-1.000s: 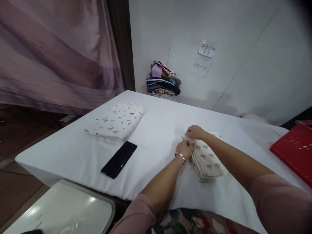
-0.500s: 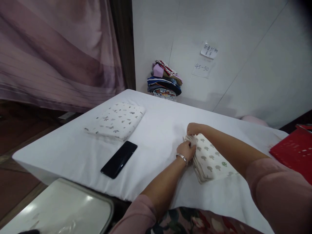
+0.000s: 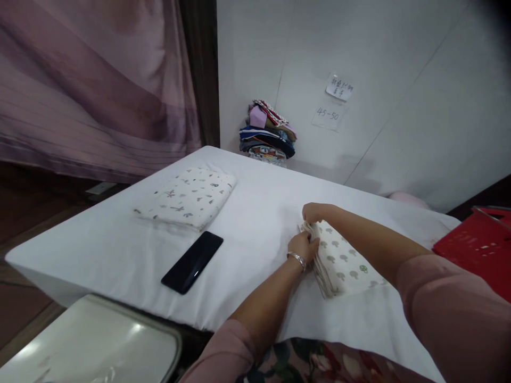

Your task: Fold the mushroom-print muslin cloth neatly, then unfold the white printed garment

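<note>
Cloth (image 3: 347,260): folded, mushroom-printed, flat on the white table (image 3: 255,260), ahead of the body; right forearm (image 3: 359,231) crosses above its right part.
Layered edge (image 3: 325,279): the cloth's left side; runs from the near end away and slightly left, up to the fingers.
Phone (image 3: 192,262): dark, left of the cloth, well apart.
Left hand (image 3: 303,246): nearer of the two; thumb and fingers narrowed on the folds, cloth lying to their right and back towards the body.
Right hand (image 3: 314,213): just beyond the left, at the cloth's far left corner; fingertips tucked down out of sight, so their hold can't be judged.
Leaf-print bundle (image 3: 189,197): folded, beyond the phone.
Fabric stack (image 3: 268,133): past the table's far edge, by the wall (image 3: 247,64).
</note>
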{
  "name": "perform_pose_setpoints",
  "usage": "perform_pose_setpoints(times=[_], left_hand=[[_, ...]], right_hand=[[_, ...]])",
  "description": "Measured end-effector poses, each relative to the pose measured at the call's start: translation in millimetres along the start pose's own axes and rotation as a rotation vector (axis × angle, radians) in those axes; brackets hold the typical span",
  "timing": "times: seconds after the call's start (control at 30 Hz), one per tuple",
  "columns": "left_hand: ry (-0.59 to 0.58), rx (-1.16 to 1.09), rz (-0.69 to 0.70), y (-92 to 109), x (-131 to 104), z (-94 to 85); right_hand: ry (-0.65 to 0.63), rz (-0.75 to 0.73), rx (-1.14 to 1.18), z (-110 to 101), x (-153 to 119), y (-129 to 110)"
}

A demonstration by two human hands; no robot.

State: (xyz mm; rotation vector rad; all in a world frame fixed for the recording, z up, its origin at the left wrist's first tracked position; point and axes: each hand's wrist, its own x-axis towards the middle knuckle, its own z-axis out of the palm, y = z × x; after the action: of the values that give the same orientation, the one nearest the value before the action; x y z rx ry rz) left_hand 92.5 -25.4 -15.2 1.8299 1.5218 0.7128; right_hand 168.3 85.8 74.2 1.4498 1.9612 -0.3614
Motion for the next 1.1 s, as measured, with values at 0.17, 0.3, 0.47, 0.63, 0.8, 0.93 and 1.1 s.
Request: perform_pose_setpoints(times=[0.17, 0.3, 0.47, 0.63, 0.8, 0.93, 1.1], left_hand=[[-0.008, 0.005, -0.01, -0.1, 0.3, -0.1], [-0.016, 0.0, -0.015, 0.7, 0.4, -1.3], [-0.028, -0.011, -0.019, 2.3, -0.8, -3.0], [-0.04, -0.039, -0.047, 1.6, -0.8, -5.2], [-0.064, -0.064, -0.103, -0.6, 1.5, -6.0], [-0.075, -0.063, -0.106, -0.8, 2.0, -5.3], [-0.062, -0.126, -0.136, -2.3, 2.6, -4.4]], right_hand=[[0.019, 0.055, -0.094, 0.0, -2.6, -7.5], [0.018, 0.06, -0.151, 2.8, -1.2, -10.3], [0.077, 0.058, -0.211, 7.7, 0.0, -13.4], [0.157, -0.001, -0.221, 2.2, -4.4, -19.8], [0.177, -0.048, -0.149, -3.2, -7.5, -16.2], [0.195, -0.041, -0.046, -1.5, -13.6, -12.7], [0.197, -0.015, 0.052, 0.3, -16.5, -11.8]])
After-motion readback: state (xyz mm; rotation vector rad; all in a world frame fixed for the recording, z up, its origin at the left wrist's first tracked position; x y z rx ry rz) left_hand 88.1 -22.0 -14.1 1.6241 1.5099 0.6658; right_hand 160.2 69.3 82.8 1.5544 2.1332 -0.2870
